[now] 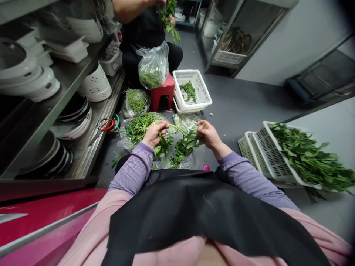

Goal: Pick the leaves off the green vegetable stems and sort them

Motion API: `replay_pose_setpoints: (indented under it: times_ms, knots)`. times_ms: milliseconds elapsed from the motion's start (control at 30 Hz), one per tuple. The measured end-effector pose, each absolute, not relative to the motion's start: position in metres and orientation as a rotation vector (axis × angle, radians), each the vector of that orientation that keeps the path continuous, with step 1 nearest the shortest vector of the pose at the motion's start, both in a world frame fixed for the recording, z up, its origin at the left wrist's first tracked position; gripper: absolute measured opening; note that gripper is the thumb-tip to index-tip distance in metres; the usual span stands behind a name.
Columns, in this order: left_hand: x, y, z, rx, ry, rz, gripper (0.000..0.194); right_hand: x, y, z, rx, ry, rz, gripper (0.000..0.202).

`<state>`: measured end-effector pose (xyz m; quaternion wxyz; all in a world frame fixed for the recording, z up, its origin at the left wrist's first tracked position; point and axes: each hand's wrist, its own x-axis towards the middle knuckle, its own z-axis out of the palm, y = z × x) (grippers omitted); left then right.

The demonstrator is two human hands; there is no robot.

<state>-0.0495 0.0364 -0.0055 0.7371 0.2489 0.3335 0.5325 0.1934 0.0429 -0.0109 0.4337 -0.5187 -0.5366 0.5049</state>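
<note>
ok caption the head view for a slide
Both hands hold leafy greens near a red stool and a white basket.

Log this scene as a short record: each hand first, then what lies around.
Left hand: closed around leafy stems
Right hand: pinching a leafy sprig
Beyond the left hand: heap of cut greens on clear plastic
Farther ahead: red stool bearing a plastic bag of greens; beside it, white basket with a few greens inside
Far right: tilted white basket heaped with leafy greens
Left shelf: red-handled scissors
Opposite: another person holding a leafy bunch
</note>
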Motion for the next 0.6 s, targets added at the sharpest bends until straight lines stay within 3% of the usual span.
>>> replay_pose_setpoints:
  times_ms: [167, 400, 600]
  knots:
    - [-0.046, 0.035, -0.009, 0.531, 0.702, 1.057, 0.024, 0.161, 0.024, 0.006, -1.122, -1.652, 1.659, 0.024]
    - [-0.047, 0.034, -0.011, 0.645, 0.750, 1.062, 0.032, 0.144, 0.014, 0.009, -0.905, -1.231, 2.205, 0.019]
    - [-0.045, 0.025, 0.000, 1.015, 0.971, 1.260, 0.024, 0.142, 0.019, -0.004, -1.174, -1.483, 1.793, 0.024]
